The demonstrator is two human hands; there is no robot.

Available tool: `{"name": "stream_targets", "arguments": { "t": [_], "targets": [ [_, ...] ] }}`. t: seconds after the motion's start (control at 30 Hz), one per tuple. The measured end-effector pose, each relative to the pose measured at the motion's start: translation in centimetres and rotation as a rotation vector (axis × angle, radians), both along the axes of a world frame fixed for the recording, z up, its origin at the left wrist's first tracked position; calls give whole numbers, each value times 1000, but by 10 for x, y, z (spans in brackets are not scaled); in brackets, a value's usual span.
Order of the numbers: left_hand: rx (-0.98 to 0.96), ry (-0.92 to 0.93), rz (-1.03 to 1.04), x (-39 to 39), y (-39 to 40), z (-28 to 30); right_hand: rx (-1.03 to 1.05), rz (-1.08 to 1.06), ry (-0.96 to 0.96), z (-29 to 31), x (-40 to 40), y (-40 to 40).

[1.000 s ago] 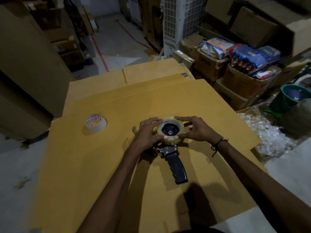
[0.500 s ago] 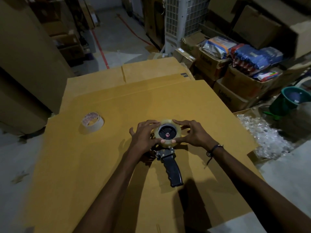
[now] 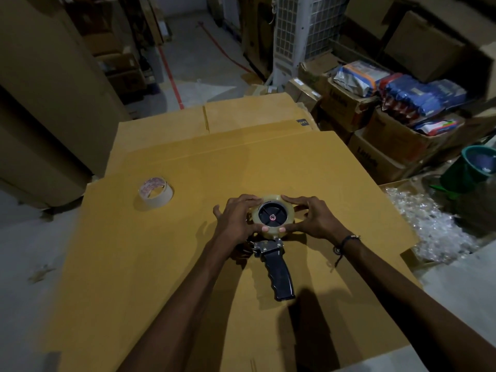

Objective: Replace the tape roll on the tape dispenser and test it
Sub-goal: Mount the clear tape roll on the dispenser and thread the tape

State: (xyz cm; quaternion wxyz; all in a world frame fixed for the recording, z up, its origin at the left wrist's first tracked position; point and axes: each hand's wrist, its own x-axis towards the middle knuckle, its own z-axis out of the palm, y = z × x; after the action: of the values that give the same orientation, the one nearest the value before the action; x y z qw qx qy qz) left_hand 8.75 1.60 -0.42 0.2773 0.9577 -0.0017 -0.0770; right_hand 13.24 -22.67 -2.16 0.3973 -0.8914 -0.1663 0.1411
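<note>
Our left hand [image 3: 236, 221] and right hand [image 3: 312, 220] both clasping the clear round tape roll [image 3: 272, 216] seated on the black-handled metal tape dispenser [image 3: 276, 264], dispenser lying on the flat brown cardboard sheet [image 3: 134, 264], a near-empty beige tape core [image 3: 155, 191] well apart to our left

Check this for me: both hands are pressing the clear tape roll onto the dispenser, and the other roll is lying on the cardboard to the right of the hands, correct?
Not quite. In the head view the other roll lies to the left of the hands, not the right. The rest holds: the left hand and right hand are both on the clear tape roll sitting on the dispenser, over the cardboard.
</note>
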Motion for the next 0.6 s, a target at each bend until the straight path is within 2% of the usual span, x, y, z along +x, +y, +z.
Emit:
{"name": "stream_targets", "arguments": {
  "t": [0.6],
  "targets": [
    [20, 42, 24, -1, -5, 4, 29, -15, 16, -4, -1, 1]
  ]
}}
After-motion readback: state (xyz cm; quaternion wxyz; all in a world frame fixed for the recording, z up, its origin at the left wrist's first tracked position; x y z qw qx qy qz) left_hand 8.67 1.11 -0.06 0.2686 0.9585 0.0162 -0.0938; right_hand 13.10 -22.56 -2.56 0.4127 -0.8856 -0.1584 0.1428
